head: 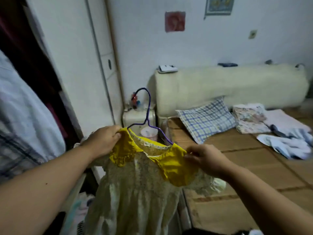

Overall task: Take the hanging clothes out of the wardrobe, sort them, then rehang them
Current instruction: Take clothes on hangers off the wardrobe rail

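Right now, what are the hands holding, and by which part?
Both hands, left and right, hold the yellow-collared dress by its shoulders, with the purple hanger inside its neckline.

The purple hanger (149,116) shows only its hook and neck; its arms are hidden inside the yellow collar (171,165). The dress (135,197) runs off the frame at six o'clock, hem unseen. At nine o'clock, pale hanging clothes (25,107) are blurred and cropped. At twelve o'clock a wall picture (219,5) is cut off. Small items on the headboard (237,85) are too blurred to identify.
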Demonstrator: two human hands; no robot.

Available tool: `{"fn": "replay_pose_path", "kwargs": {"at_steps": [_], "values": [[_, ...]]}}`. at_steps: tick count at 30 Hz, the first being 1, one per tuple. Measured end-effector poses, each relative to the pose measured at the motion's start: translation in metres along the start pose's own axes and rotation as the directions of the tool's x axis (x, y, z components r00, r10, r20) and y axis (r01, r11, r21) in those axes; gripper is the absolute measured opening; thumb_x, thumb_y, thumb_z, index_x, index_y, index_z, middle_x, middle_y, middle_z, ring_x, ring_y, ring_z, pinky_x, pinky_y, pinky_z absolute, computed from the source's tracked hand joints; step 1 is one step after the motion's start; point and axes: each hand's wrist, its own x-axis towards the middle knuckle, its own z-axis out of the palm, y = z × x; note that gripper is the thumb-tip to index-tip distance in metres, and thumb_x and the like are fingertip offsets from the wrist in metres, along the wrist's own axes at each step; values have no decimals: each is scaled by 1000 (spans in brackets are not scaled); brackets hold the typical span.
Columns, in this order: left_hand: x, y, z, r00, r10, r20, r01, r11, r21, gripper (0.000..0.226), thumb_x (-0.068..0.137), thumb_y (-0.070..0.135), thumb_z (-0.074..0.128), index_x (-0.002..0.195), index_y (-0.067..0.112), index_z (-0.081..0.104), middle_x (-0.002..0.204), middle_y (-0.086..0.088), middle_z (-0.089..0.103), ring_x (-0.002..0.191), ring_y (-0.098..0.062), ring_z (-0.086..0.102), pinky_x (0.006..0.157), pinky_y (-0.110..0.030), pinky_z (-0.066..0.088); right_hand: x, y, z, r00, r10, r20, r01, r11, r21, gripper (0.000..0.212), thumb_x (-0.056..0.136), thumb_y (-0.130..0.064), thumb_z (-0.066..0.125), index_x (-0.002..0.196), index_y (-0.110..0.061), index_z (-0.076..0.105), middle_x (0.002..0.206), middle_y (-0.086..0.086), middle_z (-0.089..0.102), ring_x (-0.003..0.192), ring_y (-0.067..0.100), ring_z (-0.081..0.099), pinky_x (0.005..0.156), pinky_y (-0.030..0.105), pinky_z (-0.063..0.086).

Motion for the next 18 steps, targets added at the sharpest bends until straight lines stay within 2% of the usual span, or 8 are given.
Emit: {"fn": "replay_pose_path", "kwargs": {"at_steps": [2, 4, 6, 9, 12, 15, 18], "values": [[2, 24, 33, 992, 90, 91, -89, 996, -11, 13, 91, 34, 40, 82, 32, 49, 83, 4, 54, 85, -24, 55, 76, -36, 44, -36, 33, 13, 993, 115, 25, -116, 993, 30, 9, 92, -29, 58, 90, -22, 65, 72, -6, 59, 65, 5, 52, 65, 24, 40], [3, 49, 61, 969, 166, 182, -166, 986, -16, 12, 96, 24, 45, 90, 26, 55, 86, 5, 54, 84, -19, 52, 70, -31, 36, -70, 61, 27, 975, 218, 36, -220, 971, 89, 11, 93, -29, 57, 95, -21, 64, 78, -5, 60, 71, 8, 54, 63, 21, 39], [6, 78, 91, 932, 249, 264, -254, 967, -16, 11, 96, 20, 47, 97, 17, 58, 94, 0, 60, 90, -20, 55, 71, -31, 37, -108, 88, 33, 947, 317, 50, -321, 938, 133, 12, 94, -29, 56, 99, -23, 63, 85, -5, 62, 78, 9, 55, 63, 17, 40], [9, 124, 132, 861, 332, 386, -346, 938, -35, 11, 97, 25, 47, 93, 22, 56, 103, -4, 63, 97, -22, 57, 75, -31, 39, -161, 121, 32, 903, 420, 87, -429, 876, 221, 10, 95, -28, 54, 99, -32, 62, 93, -7, 64, 86, 9, 59, 76, 23, 46], [11, 182, 175, 780, 385, 493, -405, 912, -71, 12, 97, 27, 45, 93, 21, 54, 106, -8, 62, 100, -27, 57, 80, -33, 43, -215, 150, 20, 837, 537, 103, -545, 799, 256, 14, 95, -26, 53, 83, -33, 57, 84, -9, 59, 79, 6, 56, 73, 22, 45], [8, 243, 213, 721, 430, 543, -461, 883, -87, 17, 97, 28, 45, 99, 15, 57, 108, -10, 62, 104, -29, 57, 83, -35, 45, -267, 175, 8, 756, 647, 100, -641, 700, 314, 8, 94, -25, 55, 92, -25, 63, 93, 1, 63, 86, 14, 59, 79, 31, 47], [-4, 305, 255, 643, 486, 592, -527, 842, -120, 20, 97, 28, 45, 104, 14, 58, 111, -12, 63, 106, -31, 57, 83, -35, 44, -325, 200, 0, 676, 733, 82, -709, 615, 344, 9, 94, -23, 55, 90, -26, 62, 87, -6, 62, 80, 9, 56, 76, 30, 45]]}}
